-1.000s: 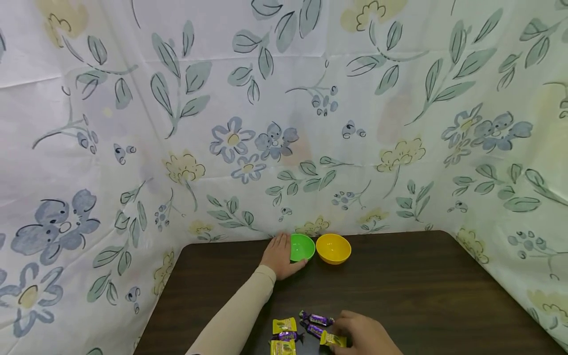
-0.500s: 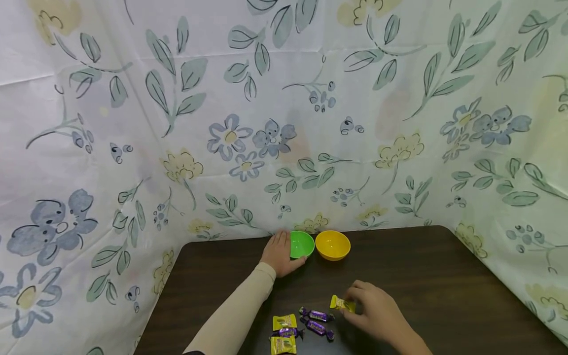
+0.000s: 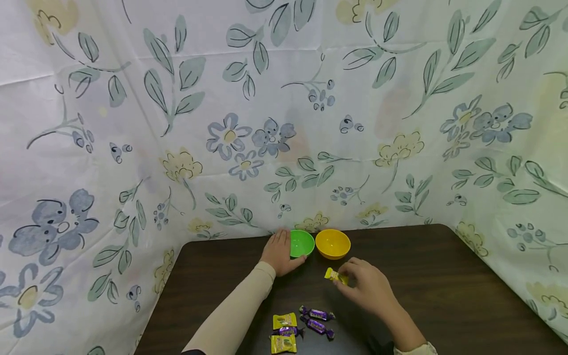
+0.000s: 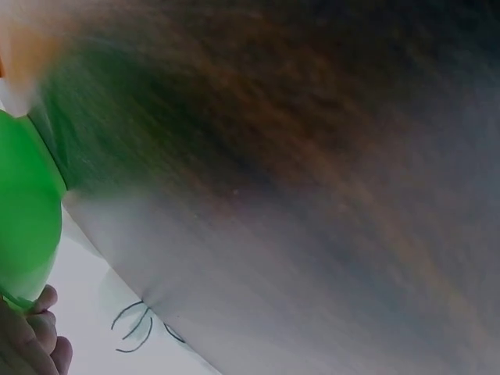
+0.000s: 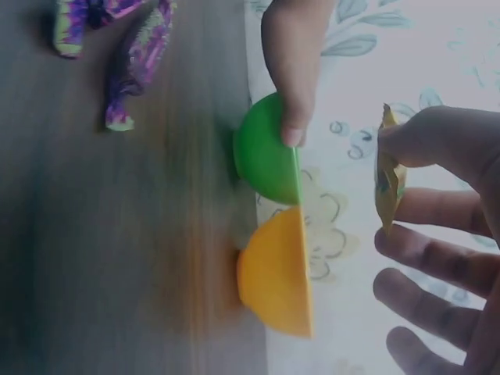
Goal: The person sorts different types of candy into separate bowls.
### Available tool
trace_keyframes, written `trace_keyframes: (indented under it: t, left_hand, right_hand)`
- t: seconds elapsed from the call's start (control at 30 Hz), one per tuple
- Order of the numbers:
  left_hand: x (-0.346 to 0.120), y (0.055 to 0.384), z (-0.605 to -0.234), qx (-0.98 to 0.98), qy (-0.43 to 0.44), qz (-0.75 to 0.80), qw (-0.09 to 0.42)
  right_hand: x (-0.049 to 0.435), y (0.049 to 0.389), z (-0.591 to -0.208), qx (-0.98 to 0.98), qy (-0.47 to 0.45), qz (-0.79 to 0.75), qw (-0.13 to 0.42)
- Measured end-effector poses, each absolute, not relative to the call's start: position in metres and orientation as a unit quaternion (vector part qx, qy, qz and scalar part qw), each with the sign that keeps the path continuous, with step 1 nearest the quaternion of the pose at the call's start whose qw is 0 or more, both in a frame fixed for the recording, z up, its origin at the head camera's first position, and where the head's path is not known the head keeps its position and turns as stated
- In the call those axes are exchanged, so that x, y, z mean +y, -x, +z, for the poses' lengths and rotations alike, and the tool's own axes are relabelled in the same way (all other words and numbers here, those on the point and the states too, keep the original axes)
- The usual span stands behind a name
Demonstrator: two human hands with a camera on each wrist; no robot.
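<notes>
Between thumb and fingertips, my right hand (image 3: 370,287) pinches a yellow-wrapped candy (image 5: 388,170), held above the table in front of the bowls. My left hand (image 3: 278,254) holds the green bowl (image 3: 302,244) at its left side, its thumb at the near rim and its fingers toward the far side. Against the green bowl's right stands a yellow bowl (image 3: 333,244). Nearer to me lie two purple-wrapped candies (image 3: 317,326), and left of them a column with a yellow candy (image 3: 284,321), a purple candy (image 3: 287,332) and another yellow candy (image 3: 283,344).
The dark wooden table (image 3: 426,291) carries everything. A floral cloth (image 3: 310,123) hangs along its back edge, just behind both bowls, and also closes in the left and right sides.
My right hand has lifted the yellow candy from beside the purple candies and carried it forward, toward the yellow bowl. The left hand stays at the green bowl.
</notes>
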State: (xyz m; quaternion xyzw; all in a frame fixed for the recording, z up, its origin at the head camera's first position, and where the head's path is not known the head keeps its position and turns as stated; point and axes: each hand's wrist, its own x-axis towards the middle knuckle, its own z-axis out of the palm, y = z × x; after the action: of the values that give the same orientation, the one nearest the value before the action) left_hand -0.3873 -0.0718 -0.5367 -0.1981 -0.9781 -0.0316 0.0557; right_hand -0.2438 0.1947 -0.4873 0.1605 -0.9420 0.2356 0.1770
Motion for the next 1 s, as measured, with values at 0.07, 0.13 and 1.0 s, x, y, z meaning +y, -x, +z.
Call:
trace_keyframes:
  t: [0.07, 0.13, 1.0]
  left_hand:
    - [-0.072, 0.387, -0.535, -0.978, 0.199, -0.036, 0.056]
    - [-0.073, 0.386, -0.534, -0.978, 0.199, -0.039, 0.056]
    - [-0.076, 0.389, -0.536, -0.971, 0.227, -0.031, 0.073]
  right_hand:
    - [0.191, 0.251, -0.486, -0.944, -0.157, 0.233, 0.174]
    - [0.188, 0.258, -0.486, -0.945, -0.153, 0.232, 0.174]
    - [0.132, 0.357, -0.478, -0.956, -0.139, 0.212, 0.145]
